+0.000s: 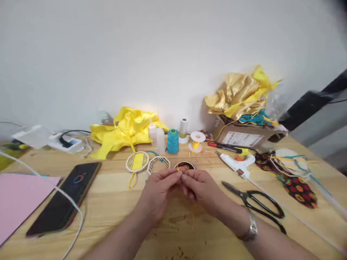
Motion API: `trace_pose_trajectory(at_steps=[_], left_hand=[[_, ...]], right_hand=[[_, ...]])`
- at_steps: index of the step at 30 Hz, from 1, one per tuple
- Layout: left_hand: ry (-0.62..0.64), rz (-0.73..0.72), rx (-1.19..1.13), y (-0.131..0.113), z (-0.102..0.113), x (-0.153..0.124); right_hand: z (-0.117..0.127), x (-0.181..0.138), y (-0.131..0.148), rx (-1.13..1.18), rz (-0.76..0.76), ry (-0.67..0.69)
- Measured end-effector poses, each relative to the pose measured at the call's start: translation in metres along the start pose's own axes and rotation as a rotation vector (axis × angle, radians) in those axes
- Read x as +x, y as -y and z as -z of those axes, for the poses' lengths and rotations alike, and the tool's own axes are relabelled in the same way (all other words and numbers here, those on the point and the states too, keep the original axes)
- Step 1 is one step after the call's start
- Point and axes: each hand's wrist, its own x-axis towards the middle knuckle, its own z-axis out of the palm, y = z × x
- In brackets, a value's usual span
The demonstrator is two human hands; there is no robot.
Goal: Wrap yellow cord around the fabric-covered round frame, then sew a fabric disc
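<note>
Left hand (162,186): pinched together, seemingly on yellow thread (193,217).
Right hand (200,186): pinched likewise, alongside.
Yellow thread: dangles near; best kept untangled.

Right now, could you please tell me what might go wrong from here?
The thin yellow thread hanging below the right hand could tangle or snag. The black-handled metal scissors lie beside the right forearm, so a sideways sweep might knock them. The white cable crosses the dark rectangular phone; a tug might shift it.
</note>
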Motion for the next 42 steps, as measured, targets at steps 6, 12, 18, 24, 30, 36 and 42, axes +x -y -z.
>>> trace_pose_trajectory(at_steps=[6, 12, 18, 24, 30, 36, 42], left_hand=[[0.009, 0.018, -0.024, 0.004, 0.001, 0.000], [-0.095, 0.002, -0.019, 0.004, 0.007, 0.000], [-0.119, -0.004, -0.044, 0.005, 0.010, 0.003], [-0.116, 0.007, 0.004, 0.005, 0.007, 0.003], [-0.097, -0.063, 0.050, 0.003, 0.005, -0.001], [0.061, -0.061, 0.223, 0.004, 0.000, -0.008], [0.167, -0.019, 0.320, 0.003, -0.003, -0.010]], right_hand=[[-0.008, -0.002, -0.001, 0.012, -0.018, 0.013], [-0.011, -0.002, -0.005, 0.023, 0.010, -0.006], [-0.014, -0.001, -0.008, 0.054, 0.002, 0.002], [-0.017, -0.001, -0.016, -0.024, 0.044, -0.035], [-0.003, -0.010, 0.007, -0.601, 0.342, -0.228], [0.012, -0.005, 0.014, -0.536, 0.424, -0.317], [0.012, -0.005, 0.015, -0.363, 0.304, -0.153]])
